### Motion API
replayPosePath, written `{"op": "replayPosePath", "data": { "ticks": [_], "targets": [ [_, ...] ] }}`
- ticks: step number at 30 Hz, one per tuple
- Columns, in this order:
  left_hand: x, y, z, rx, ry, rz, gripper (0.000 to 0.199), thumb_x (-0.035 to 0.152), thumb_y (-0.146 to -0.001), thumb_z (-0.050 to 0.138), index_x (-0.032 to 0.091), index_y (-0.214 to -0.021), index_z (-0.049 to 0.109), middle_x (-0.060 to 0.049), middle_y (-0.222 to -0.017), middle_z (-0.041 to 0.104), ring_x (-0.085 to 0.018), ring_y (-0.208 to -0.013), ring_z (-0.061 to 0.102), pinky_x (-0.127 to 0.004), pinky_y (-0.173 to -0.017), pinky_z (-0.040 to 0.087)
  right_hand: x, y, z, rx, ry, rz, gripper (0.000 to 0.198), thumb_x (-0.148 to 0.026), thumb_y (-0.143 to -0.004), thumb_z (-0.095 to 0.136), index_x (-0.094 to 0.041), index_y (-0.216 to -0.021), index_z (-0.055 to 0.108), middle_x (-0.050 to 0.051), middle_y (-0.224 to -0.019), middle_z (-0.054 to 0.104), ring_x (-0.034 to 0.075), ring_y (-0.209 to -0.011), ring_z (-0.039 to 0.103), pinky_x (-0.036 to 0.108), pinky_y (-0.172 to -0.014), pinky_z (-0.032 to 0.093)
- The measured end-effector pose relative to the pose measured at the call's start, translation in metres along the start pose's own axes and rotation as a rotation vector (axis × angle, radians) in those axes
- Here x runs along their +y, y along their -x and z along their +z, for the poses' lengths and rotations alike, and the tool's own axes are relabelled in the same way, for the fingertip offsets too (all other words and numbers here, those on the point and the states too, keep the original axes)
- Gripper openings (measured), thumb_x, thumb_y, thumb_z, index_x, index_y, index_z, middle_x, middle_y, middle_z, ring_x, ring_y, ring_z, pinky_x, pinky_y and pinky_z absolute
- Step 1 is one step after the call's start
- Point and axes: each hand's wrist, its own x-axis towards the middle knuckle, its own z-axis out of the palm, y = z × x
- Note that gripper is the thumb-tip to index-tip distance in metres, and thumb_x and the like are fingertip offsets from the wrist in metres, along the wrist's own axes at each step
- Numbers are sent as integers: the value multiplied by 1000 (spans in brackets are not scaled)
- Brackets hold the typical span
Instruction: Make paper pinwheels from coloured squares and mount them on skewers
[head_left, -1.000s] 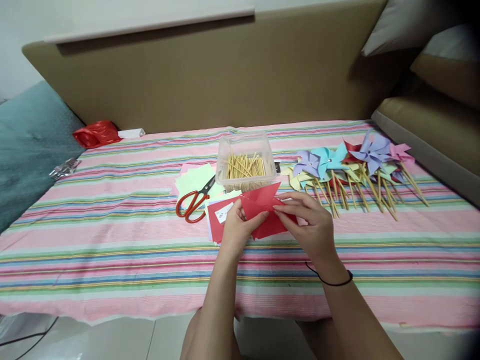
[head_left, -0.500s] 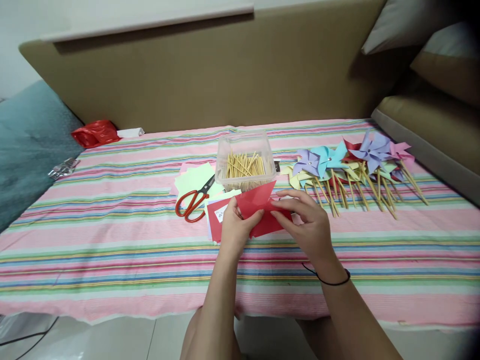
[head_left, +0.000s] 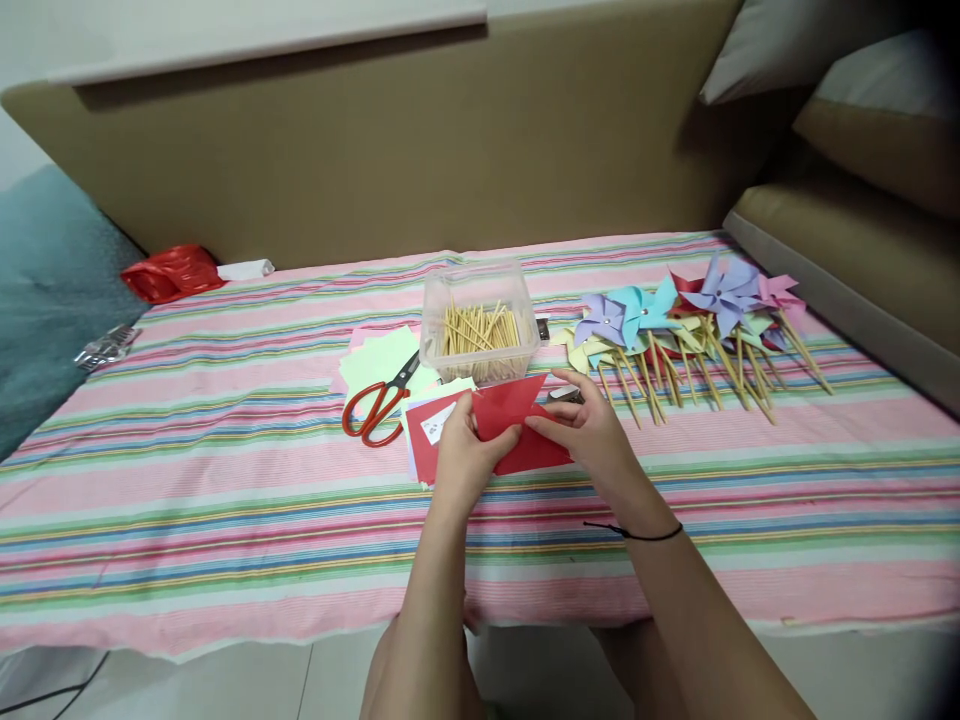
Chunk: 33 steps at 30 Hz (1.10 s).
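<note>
Between my two hands is a piece of red paper (head_left: 510,402), raised above more red sheets on the cloth. My left hand (head_left: 474,445) pinches its left part, thumb on top. At its right side, the thumb and fingers of my right hand (head_left: 589,425) close on a corner of the same paper. A card with a small white printed label (head_left: 435,427) lies just left of my left hand. Red-handled scissors (head_left: 381,405) rest open on pale green paper (head_left: 375,360). Right behind the red paper stands a clear plastic box (head_left: 480,362) holding many thin wooden sticks (head_left: 480,328).
Several finished paper pinwheels (head_left: 645,310) on sticks lie to the right. A striped cloth (head_left: 225,520) covers the surface, with a tan backrest (head_left: 375,150) behind. Far left are a red plastic bag (head_left: 174,273) and a small clear packet (head_left: 107,347). Cushions (head_left: 885,110) fill the right.
The view has shifted slightly, moving everything a little left. My right fingers have drawn closer to the middle of the red paper, and its right corner is now bent in.
</note>
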Motion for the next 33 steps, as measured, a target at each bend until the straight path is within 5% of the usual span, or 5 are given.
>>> {"op": "replayPosePath", "data": {
  "ticks": [9, 26, 33],
  "targets": [
    [1, 1, -2, -22, 103, -59, 42, 21, -64, 80, 18, -98, 56, -2, -76, 75, -17, -68, 69, -28, -67, 53, 2, 0, -2, 45, -20, -37, 96, -37, -62, 85, -24, -140, 32, 2, -79, 74, 22, -75, 71, 40, -73, 58],
    [0, 0, 2, 83, 98, -21, 46, 29, -59, 84, 20, -94, 56, -1, -76, 75, -19, -65, 69, -30, -64, 54, 0, 2, 3, 15, -96, -31, 106, -36, -61, 85, -25, -145, 22, 2, -82, 76, 25, -75, 73, 43, -72, 60],
    [-3, 0, -1, 26, 123, -29, 45, 27, -60, 83, 19, -95, 56, -2, -76, 74, -17, -67, 69, -29, -66, 53, -2, 2, 0, 34, -62, -39, 106, -34, -60, 85, -22, -146, 23, 0, -75, 74, 23, -73, 72, 44, -75, 59]
  ]
}}
